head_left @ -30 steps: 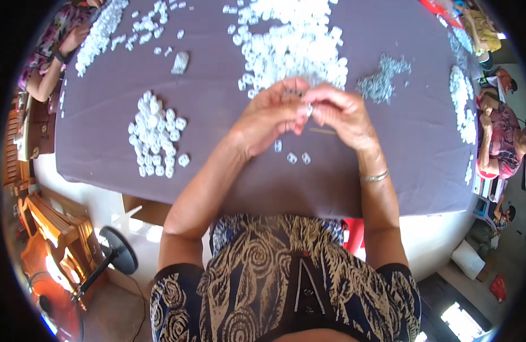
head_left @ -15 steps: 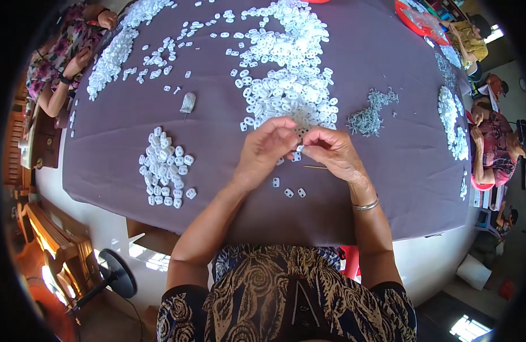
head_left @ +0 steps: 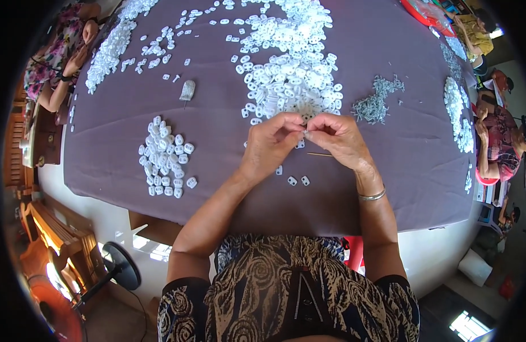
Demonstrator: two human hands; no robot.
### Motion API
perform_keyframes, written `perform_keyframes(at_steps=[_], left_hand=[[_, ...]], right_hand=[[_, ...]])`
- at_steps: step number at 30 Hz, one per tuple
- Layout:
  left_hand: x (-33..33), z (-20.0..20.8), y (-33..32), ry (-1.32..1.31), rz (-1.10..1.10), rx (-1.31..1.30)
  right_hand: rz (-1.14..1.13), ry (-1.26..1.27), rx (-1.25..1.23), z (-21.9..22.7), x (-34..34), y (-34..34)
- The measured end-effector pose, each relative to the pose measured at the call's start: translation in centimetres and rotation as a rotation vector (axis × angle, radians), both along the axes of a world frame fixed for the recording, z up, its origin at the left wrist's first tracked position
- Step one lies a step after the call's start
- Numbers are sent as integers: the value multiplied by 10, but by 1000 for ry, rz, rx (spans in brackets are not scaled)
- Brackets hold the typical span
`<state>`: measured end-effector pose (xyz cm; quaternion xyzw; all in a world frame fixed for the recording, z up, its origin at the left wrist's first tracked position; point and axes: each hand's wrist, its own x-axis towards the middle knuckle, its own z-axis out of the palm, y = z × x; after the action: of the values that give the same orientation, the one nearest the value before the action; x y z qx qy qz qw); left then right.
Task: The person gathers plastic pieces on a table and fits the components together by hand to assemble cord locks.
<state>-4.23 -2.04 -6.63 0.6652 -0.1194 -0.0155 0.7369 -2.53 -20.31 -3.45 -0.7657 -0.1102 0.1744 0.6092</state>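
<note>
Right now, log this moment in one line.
right hand: pinching small whitish piece | left hand: fingertips close by | beyond: pile of rounded white pieces

Pcs (head_left: 291, 77) wht, cloth (head_left: 417, 165) purplish-gry, top (head_left: 246, 273) dk w/ tan swirls.

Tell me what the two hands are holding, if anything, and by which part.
A tiny pale piece seems pinched at the fingertips of the left hand and right hand; it is too small and covered to tell by which part.

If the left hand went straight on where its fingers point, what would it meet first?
Most likely the fingers of the right hand, just opposite; whether they touch is unclear.
</note>
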Motion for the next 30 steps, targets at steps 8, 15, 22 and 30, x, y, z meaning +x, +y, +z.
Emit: perform_keyframes(at_steps=[8, 15, 22, 30], left_hand=[[0, 3, 1, 22, 27, -82], [3, 1, -1, 2, 4, -95], [-1, -3, -2, -77, -10, 90], [-2, 4, -2, -148, -20, 303]], right_hand=[[-41, -72, 36, 3, 1, 3], [-76, -76, 115, -2, 6, -3], [-49, -134, 135, -2, 4, -4], [44, -296, -67, -9, 4, -3]])
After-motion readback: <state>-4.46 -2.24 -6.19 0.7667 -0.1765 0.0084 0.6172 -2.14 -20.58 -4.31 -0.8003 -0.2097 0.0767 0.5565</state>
